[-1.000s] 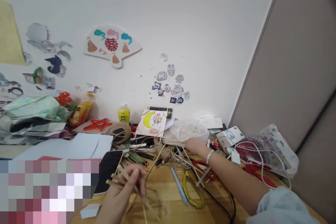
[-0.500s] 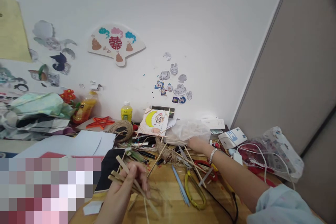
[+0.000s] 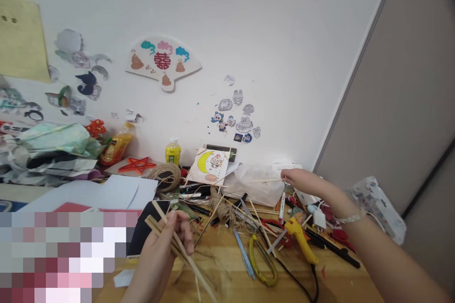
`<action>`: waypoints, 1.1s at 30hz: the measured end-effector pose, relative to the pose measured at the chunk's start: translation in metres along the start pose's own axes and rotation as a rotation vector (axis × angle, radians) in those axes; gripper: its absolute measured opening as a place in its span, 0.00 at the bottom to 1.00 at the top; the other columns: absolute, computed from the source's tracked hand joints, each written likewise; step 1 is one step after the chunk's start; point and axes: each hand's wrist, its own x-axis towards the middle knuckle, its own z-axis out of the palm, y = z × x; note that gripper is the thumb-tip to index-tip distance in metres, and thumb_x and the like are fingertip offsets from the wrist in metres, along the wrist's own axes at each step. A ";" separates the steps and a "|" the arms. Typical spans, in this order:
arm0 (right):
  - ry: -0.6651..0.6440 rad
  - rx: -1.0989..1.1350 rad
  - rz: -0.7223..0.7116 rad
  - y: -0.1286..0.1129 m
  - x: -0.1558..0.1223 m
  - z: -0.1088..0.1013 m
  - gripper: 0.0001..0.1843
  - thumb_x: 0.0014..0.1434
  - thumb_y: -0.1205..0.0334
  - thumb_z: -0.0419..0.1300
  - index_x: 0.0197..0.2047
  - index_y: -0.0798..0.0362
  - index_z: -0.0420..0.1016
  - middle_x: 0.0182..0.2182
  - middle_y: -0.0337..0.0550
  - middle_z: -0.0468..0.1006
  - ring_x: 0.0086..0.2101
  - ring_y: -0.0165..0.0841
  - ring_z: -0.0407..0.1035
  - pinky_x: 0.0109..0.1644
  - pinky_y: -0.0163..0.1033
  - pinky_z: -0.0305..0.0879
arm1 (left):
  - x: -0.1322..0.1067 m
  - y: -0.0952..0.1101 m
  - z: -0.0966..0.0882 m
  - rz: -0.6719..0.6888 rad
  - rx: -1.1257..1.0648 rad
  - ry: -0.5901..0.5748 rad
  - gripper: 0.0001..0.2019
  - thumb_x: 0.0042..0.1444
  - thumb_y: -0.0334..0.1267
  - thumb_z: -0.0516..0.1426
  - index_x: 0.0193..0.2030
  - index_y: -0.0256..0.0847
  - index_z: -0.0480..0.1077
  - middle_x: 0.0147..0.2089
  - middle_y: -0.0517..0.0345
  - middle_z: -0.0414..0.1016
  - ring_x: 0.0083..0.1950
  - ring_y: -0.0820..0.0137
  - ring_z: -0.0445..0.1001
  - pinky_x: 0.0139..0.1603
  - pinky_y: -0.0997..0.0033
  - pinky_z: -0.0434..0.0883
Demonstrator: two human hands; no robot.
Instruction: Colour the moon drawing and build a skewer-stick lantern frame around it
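Because the flat sticks (image 3: 157, 209) cross in my left hand (image 3: 161, 251) at seven o'clock, my fingers (image 3: 185, 233) close round them, seemingly to stop them sliding, low over the worktop (image 3: 231, 274); at three o'clock my right hand (image 3: 302, 181) pinches a thin skewer (image 3: 263, 181) by its end, level, the glue gun (image 3: 302, 239) lying at six o'clock of it

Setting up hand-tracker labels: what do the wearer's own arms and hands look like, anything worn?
Both bare, no gloves. The right hand has a thin silvery bracelet at the wrist; the forearm behind it shows no sleeve. The left hand shows no ring or band that I can make out; its wrist runs off the bottom edge.
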 end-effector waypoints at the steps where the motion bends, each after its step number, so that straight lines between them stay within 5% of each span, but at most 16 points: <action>1: 0.033 0.043 -0.001 -0.006 -0.009 0.002 0.16 0.65 0.66 0.42 0.39 0.55 0.71 0.36 0.49 0.77 0.35 0.34 0.70 0.36 0.34 0.61 | 0.002 -0.002 -0.001 -0.020 -0.007 0.012 0.20 0.47 0.55 0.63 0.34 0.40 0.69 0.21 0.63 0.72 0.20 0.72 0.70 0.19 0.76 0.66; 5: 0.167 0.747 -0.073 -0.055 -0.034 0.044 0.15 0.65 0.54 0.45 0.33 0.52 0.66 0.26 0.38 0.69 0.28 0.31 0.63 0.32 0.34 0.59 | 0.012 -0.016 -0.006 -0.124 -0.038 0.027 0.26 0.41 0.56 0.66 0.39 0.36 0.70 0.28 0.52 0.79 0.29 0.61 0.79 0.24 0.70 0.73; 8: 0.090 1.251 -0.072 -0.107 -0.042 0.091 0.21 0.62 0.41 0.47 0.31 0.50 0.63 0.19 0.30 0.58 0.19 0.27 0.52 0.23 0.32 0.51 | 0.016 -0.023 -0.006 -0.164 -0.077 0.000 0.29 0.41 0.56 0.66 0.43 0.35 0.71 0.36 0.44 0.81 0.38 0.55 0.81 0.30 0.64 0.77; 10: 0.045 1.399 -0.077 -0.139 -0.045 0.116 0.25 0.57 0.35 0.50 0.30 0.50 0.61 0.18 0.29 0.56 0.19 0.25 0.50 0.21 0.31 0.48 | 0.014 -0.024 -0.005 -0.185 -0.083 -0.029 0.27 0.44 0.53 0.66 0.45 0.35 0.71 0.42 0.42 0.81 0.43 0.54 0.80 0.35 0.63 0.78; 13: -0.044 1.461 -0.105 -0.174 -0.048 0.141 0.28 0.54 0.31 0.51 0.28 0.50 0.60 0.17 0.29 0.58 0.18 0.25 0.51 0.20 0.31 0.46 | 0.011 -0.025 -0.003 -0.183 -0.068 -0.052 0.25 0.48 0.52 0.64 0.48 0.36 0.71 0.44 0.43 0.81 0.46 0.55 0.79 0.40 0.62 0.78; 17: -0.148 1.574 -0.081 -0.193 -0.049 0.154 0.29 0.49 0.30 0.55 0.31 0.50 0.61 0.17 0.28 0.60 0.15 0.23 0.51 0.18 0.30 0.47 | 0.013 -0.030 -0.007 -0.174 -0.014 0.020 0.27 0.41 0.54 0.67 0.43 0.37 0.71 0.35 0.49 0.82 0.39 0.56 0.81 0.35 0.65 0.78; 28: -0.042 1.549 -0.152 -0.196 -0.058 0.155 0.29 0.55 0.33 0.53 0.34 0.54 0.70 0.17 0.30 0.60 0.20 0.25 0.54 0.25 0.31 0.51 | 0.019 -0.034 -0.012 -0.156 0.078 0.153 0.19 0.41 0.49 0.68 0.32 0.38 0.70 0.25 0.53 0.79 0.31 0.58 0.81 0.30 0.64 0.76; 33: -0.158 1.645 -0.139 -0.197 -0.059 0.164 0.33 0.52 0.29 0.52 0.37 0.54 0.69 0.16 0.29 0.62 0.14 0.22 0.48 0.18 0.30 0.45 | 0.021 -0.037 -0.014 -0.151 0.106 0.164 0.19 0.40 0.49 0.67 0.32 0.38 0.71 0.25 0.55 0.79 0.28 0.59 0.81 0.27 0.66 0.76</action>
